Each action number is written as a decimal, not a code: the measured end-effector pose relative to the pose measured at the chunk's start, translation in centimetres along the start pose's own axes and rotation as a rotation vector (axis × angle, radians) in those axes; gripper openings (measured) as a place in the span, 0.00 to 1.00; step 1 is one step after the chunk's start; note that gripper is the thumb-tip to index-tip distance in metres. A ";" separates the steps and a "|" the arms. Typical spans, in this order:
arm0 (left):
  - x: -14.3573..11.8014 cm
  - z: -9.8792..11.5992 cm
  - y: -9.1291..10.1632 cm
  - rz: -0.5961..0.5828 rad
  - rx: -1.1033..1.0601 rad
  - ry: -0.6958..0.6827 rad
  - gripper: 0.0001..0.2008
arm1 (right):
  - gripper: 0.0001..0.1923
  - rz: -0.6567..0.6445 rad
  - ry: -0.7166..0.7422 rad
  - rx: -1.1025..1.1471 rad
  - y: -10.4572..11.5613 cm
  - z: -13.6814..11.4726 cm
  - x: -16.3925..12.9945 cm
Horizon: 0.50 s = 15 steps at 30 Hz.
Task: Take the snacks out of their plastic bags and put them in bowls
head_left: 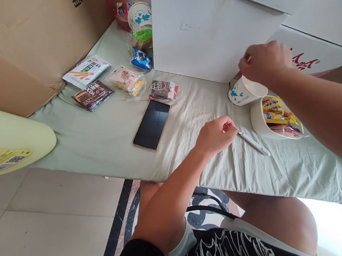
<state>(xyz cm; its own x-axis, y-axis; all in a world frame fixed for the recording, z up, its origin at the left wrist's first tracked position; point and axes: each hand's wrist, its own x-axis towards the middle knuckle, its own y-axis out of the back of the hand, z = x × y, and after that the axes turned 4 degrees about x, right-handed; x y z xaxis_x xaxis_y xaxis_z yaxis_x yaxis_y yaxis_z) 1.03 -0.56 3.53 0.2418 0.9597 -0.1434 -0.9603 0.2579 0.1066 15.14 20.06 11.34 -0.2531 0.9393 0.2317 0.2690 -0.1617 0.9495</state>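
My left hand (217, 136) is low over the cloth, with its fingers curled into a pinch. Whatever lies between those fingertips, if anything, is hidden. A slim white pen-like item (254, 143) lies on the cloth, one end close to the fingertips. Above a white paper cup (241, 93) with blue leaf prints is my right hand (267, 60), slightly blurred, thumb and fingers pinched together. I cannot make out what it holds. Beside the cup stands a white bowl (257, 120) of yellow and red wrapped snacks (275, 115), partly behind my right forearm.
A phone (151, 124) lies on the cloth-covered surface (108, 148). Several packaged snacks (94, 95) lie behind it. White boxes (194, 36) and a cardboard box (21, 48) wall the back and left. A pale yellow container (16, 133) sticks in at left.
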 end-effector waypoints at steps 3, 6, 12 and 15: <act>0.4 -0.3 -0.4 0.005 0.142 -0.016 0.05 | 0.12 -0.171 0.162 0.096 -3.1 -6.8 -1.9; 0.8 -0.9 -1.1 -0.020 0.300 -0.012 0.06 | 0.30 -0.344 0.451 0.204 -8.3 -12.4 -2.4; -0.1 -1.1 -1.0 -0.081 0.503 0.001 0.05 | 0.35 -0.500 0.333 0.211 -11.5 -14.1 -0.8; -1.0 -0.6 0.1 -0.069 0.495 0.014 0.07 | 0.28 -0.494 0.107 0.498 -9.1 -11.0 -2.8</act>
<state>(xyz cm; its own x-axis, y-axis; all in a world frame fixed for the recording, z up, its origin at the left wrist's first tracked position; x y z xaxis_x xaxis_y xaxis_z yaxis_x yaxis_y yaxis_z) 0.58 -1.59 3.06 0.2971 0.9378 -0.1794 -0.7601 0.3460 0.5500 3.16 15.59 4.40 -0.5384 0.8279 -0.1573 0.4854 0.4573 0.7452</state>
